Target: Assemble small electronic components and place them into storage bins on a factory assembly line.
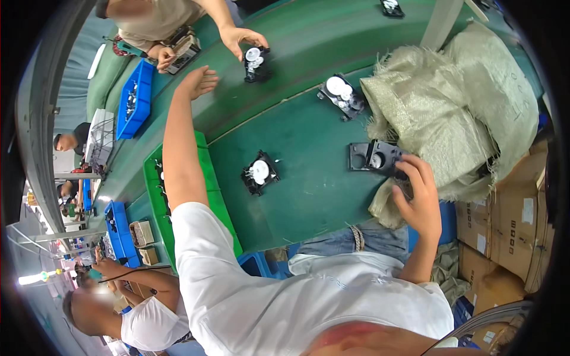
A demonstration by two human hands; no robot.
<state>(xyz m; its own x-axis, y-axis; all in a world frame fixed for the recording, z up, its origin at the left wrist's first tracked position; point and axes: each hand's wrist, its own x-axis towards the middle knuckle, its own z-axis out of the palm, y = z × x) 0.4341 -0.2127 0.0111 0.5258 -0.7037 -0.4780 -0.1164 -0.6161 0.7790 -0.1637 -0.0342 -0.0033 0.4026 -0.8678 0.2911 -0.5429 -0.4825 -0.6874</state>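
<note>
My left hand reaches out over the green belt, palm turned inward and fingers stretched, with nothing in it. Just beyond it, a co-worker's hand touches a black plastic gear assembly with white gears. My right hand has its fingers curled at the right end of a black plastic housing with round openings; its thumb is partly apart below. Between my arms, a black gear assembly with a white gear lies on the green table. Another gear assembly sits farther back, near the sack.
A woven sack covers the table's right side, with cardboard boxes beside it. Under my left arm stands a green crate. Blue bins stand at the left. Co-workers sit across the belt and at left.
</note>
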